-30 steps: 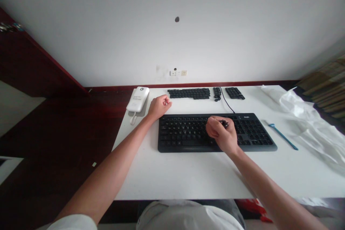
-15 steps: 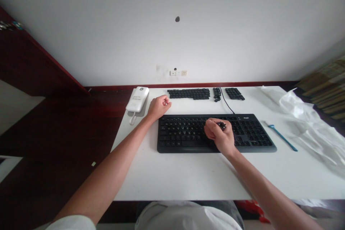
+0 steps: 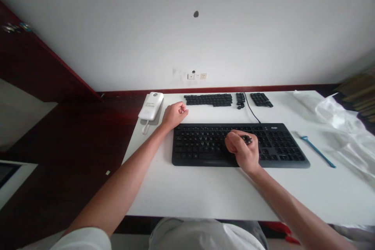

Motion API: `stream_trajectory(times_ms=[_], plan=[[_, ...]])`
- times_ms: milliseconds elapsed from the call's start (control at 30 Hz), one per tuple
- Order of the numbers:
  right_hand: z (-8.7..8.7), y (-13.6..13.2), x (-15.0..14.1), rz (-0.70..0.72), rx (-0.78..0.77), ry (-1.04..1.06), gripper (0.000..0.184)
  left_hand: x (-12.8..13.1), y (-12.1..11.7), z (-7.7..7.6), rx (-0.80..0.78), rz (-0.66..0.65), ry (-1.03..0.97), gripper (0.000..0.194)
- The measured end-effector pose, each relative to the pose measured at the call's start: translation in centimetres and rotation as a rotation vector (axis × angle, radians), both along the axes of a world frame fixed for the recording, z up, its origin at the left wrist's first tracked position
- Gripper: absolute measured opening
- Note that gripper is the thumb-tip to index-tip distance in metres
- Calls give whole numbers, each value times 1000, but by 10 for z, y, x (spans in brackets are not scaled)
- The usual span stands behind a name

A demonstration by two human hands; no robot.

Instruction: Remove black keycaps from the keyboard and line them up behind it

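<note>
Right hand (image 3: 243,151) hides keyboard (image 3: 205,144) middle keys.

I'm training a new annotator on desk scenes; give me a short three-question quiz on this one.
1. True or false: the right hand rests over the black keyboard.
2. What lies on the table right of the keyboard? A) blue tool B) red mug C) scissors
3. Fill in: the left hand, curled in a loose fist, lies beside the white ____.

Key: 1 true. 2 A, the blue tool. 3 phone.
</note>
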State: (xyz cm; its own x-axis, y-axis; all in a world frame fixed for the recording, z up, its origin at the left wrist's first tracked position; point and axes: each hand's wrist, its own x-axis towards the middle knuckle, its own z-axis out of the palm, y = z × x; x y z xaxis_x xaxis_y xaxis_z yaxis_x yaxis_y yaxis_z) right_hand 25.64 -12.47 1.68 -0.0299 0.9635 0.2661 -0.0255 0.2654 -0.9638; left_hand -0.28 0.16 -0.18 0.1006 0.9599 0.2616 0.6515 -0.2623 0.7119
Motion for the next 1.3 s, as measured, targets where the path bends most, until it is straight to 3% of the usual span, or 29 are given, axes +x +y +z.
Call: stream_trajectory(times_ms=[333,667,867,1000,1133,1300], plan=[[-6,1,1,34,-64,22,56,0,0,0,-3,-3,-1,19],[3,5,-3,32,-89,126,57,-1,1,0,-9,-4,17,20],[8,0,13,-357,250,-299,54,0,2,0,-17,-8,15,20],[13,4,23,-494,350,-384,51,0,3,-1,-21,-3,17,20],[14,8,25,-482,331,-445,50,-1,2,-2,-15,4,17,19],[23,20,25,-277,258,-583,35,-1,2,-2,-15,-2,13,20]])
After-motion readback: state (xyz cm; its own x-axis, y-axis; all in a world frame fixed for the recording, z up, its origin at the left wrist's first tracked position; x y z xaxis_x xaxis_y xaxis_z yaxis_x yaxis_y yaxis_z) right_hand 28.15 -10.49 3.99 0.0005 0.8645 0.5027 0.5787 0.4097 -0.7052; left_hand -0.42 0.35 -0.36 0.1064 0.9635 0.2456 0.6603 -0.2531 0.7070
